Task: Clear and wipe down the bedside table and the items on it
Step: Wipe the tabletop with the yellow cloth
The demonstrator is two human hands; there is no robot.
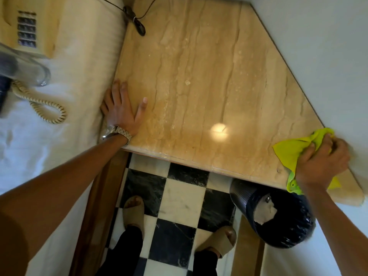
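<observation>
Fingers (117, 92) of the left hand (121, 110) lie straight and spread; the right hand (320, 158) has its fingers curled. One bed (29, 156) on the left carries one phone (29, 26). One table (199, 76), between bed and wall, bears the left palm at its left edge. One black bin (278, 216) stands below its front right. One yellow cloth (288, 152), bunched in the right hand, lies on the table's right corner. One black cable (137, 24) lies at the back.

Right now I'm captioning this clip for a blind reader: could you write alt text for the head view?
A right hand grips a bunched yellow cloth at the right end of a beige marble tabletop; the left hand rests flat on its left edge. A black bin stands below.
</observation>
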